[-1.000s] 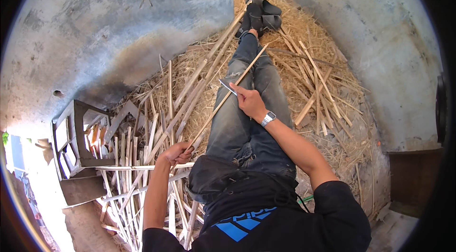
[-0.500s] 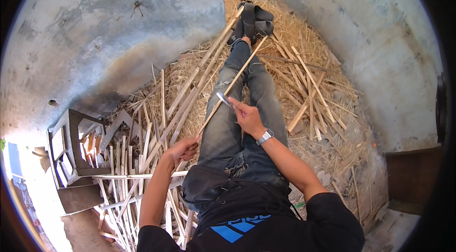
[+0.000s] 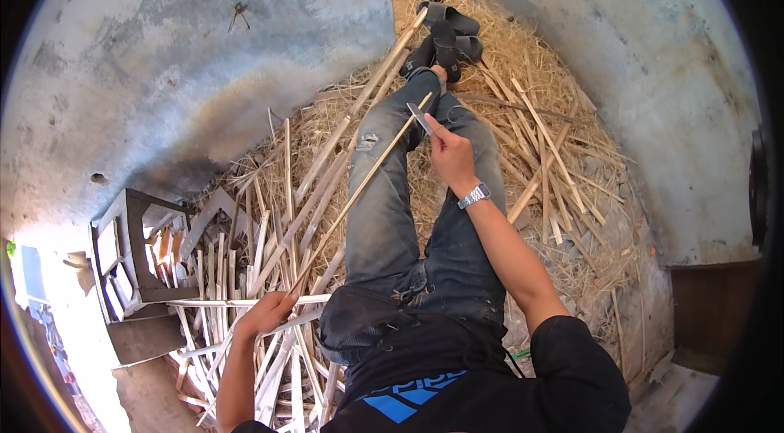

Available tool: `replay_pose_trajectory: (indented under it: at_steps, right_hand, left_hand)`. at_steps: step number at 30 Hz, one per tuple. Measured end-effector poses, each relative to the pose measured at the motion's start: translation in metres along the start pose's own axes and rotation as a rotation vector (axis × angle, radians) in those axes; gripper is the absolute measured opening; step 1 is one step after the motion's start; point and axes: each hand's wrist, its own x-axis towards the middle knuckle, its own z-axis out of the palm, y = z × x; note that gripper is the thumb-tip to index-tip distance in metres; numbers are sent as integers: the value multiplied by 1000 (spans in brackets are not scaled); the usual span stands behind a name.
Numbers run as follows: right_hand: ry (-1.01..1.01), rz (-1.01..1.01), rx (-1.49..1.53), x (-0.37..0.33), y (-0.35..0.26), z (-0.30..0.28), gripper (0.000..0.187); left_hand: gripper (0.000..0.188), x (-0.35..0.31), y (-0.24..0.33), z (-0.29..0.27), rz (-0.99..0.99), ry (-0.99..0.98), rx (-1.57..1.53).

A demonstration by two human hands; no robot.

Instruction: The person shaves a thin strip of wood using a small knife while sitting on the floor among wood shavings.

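left hand clenched on near end of long thin pale bamboo strip | right hand grips small grey-bladed knife against strip's far end | strip runs diagonally over jeans-clad left leg (straw litter beneath)

Your left hand is sitting low left, hemmed by stacked split bamboo slats crowding near-left ground. Grey stool frame is blocking further left. Long bamboo strip is crossing diagonally over your left leg, barring straight path between hands. Your right hand with blade is working above knees; air over right thigh is staying open. Loose sticks and straw are littering right side. Concrete walls are closing in far left and right.
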Motion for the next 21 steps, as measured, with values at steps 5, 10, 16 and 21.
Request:
replay_pose_trajectory:
  at_steps: [5, 10, 16, 21]
  right_hand:
    - [67, 3, 30, 10, -2, 8, 39]
    - [83, 4, 149, 22, -8, 17, 39]
    - [-97, -194, 345, 23, -12, 21, 41]
    - [-490, -281, 214, -74, -95, 30, 48]
  left_hand:
    - [63, 3, 12, -10, 37, -48, 48]
    - [65, 26, -4, -1, 37, -43, -12]
    - [67, 22, 25, 8, 67, 23, -5]
    - [69, 61, 63, 9, 160, 178, 83]
